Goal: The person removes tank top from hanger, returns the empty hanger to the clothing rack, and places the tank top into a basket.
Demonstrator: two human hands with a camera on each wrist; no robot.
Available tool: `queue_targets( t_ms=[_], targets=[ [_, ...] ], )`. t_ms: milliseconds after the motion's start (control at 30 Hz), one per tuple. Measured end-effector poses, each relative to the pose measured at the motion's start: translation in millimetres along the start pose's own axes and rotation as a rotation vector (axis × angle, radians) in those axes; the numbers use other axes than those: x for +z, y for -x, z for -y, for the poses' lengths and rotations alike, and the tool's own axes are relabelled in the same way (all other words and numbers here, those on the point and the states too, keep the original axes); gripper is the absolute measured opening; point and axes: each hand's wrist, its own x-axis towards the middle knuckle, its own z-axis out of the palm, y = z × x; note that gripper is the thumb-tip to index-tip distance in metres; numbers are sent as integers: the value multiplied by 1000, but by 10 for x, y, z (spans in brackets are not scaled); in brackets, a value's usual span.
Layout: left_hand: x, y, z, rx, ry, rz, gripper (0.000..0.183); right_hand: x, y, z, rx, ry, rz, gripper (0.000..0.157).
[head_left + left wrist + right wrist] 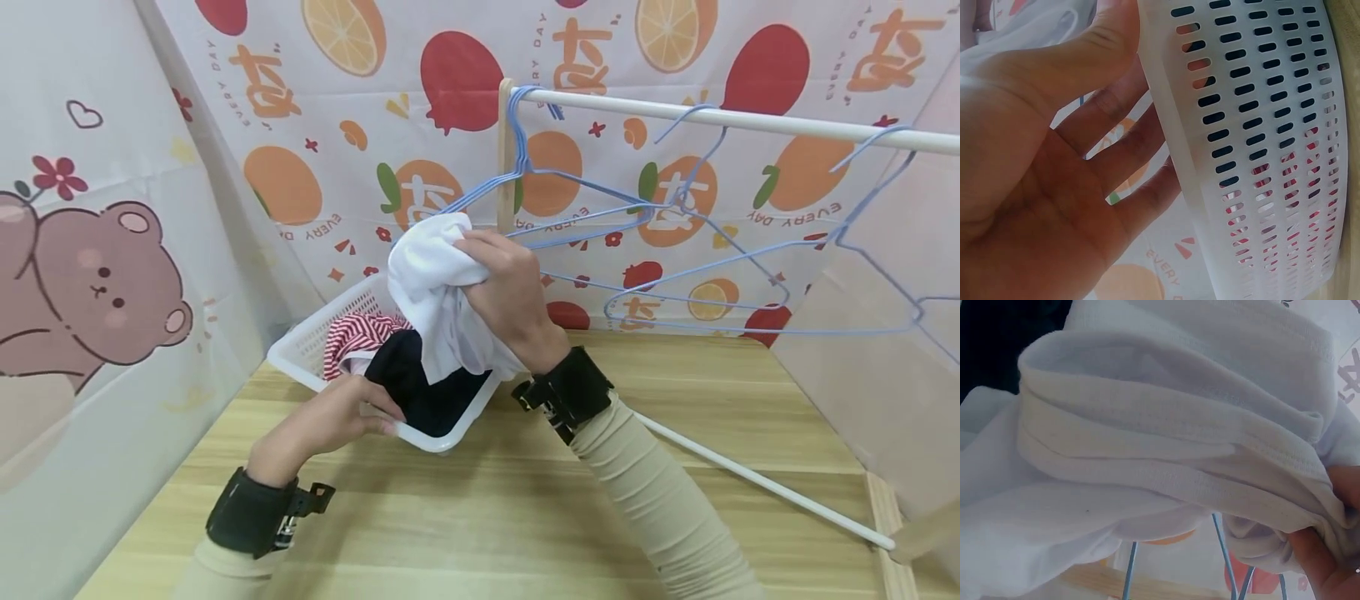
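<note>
My right hand (510,287) grips a bunched white garment (438,267) and holds it up over the basket. In the right wrist view the white cloth (1147,431) hangs in folds with a stitched hem, pinched by the fingertips (1313,556). My left hand (337,421) holds the near rim of a white plastic basket (442,442), its thumb and fingers at the edge. The slotted basket wall (1241,144) fills much of the left wrist view. Inside the basket lie a black garment (427,392) and a red-and-white striped one (360,337).
Behind the basket a white rail (720,121) on a wooden post (507,158) carries several blue wire hangers (517,171). A lower white bar (765,483) crosses the wooden tabletop (450,533) at the right. Printed curtains (225,92) enclose the back and sides.
</note>
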Motion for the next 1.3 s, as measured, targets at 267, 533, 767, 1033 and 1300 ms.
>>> queue_targets(
  t_ms=[267, 533, 767, 1033, 1300],
  targets=[
    [-12, 17, -11, 11, 6, -4, 11, 27, -128, 21, -6, -74, -79, 20],
    [-30, 29, -24, 39, 6, 5, 10, 129, -207, 42, 3, -118, -52, 20],
    [-24, 45, -22, 14, -8, 6, 10, 226, -181, 24, 20, -162, -33, 20],
    [11, 20, -15, 25, -16, -25, 11, 230, -107, -25, 41, -155, 7, 20],
    [4, 22, -19, 26, -8, -13, 10, 246, 13, -62, 86, -120, 32, 22]
  ],
)
